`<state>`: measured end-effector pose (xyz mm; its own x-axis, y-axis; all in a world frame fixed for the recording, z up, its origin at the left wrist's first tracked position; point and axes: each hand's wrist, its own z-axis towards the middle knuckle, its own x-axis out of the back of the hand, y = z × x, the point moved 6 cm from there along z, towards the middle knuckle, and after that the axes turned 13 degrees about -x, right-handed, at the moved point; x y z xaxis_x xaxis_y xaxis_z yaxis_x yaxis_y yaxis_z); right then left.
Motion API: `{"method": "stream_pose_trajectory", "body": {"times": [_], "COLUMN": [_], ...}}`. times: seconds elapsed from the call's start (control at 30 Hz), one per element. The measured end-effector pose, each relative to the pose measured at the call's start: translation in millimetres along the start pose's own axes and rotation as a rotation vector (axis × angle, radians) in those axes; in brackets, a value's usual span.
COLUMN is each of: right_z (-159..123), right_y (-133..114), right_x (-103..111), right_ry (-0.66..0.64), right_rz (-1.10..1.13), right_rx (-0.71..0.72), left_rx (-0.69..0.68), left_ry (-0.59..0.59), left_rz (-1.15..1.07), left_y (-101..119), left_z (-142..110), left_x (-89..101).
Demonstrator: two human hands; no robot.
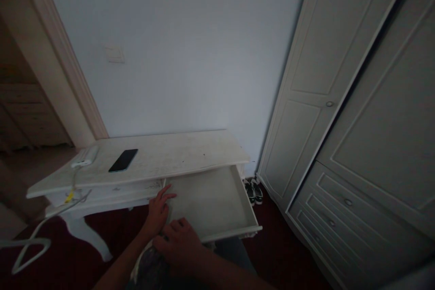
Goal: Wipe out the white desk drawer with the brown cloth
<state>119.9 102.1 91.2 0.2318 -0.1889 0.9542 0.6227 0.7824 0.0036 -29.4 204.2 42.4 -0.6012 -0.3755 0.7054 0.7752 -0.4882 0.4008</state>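
Note:
A white desk [163, 156] stands against the wall with its right drawer [217, 199] pulled out; the drawer looks bare inside. My left hand [159, 210] rests on the drawer's left front corner with fingers stretched flat. My right hand [180, 242] lies just below it at the drawer's front edge, fingers curled over a dark patterned cloth [152, 265] that is mostly hidden under my arms.
A black phone [123, 160] and a white power strip [84, 156] with a cable lie on the desk top. A white wardrobe [356, 122] fills the right side. Shoes [254, 191] sit on the dark red floor by it. A white hanger [29, 249] lies at left.

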Motion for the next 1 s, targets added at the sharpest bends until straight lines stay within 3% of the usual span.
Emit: {"method": "stream_pose_trajectory", "body": {"times": [1.0], "right_z": [-21.5], "right_y": [25.3], "right_x": [5.7], "right_ry": [-0.022], "right_rz": [0.016], "right_rx": [-0.029], "left_rx": [0.026], "left_ry": [-0.008], "left_rz": [-0.024], "left_y": [5.9], "left_z": [1.8], "left_x": [5.9]}}
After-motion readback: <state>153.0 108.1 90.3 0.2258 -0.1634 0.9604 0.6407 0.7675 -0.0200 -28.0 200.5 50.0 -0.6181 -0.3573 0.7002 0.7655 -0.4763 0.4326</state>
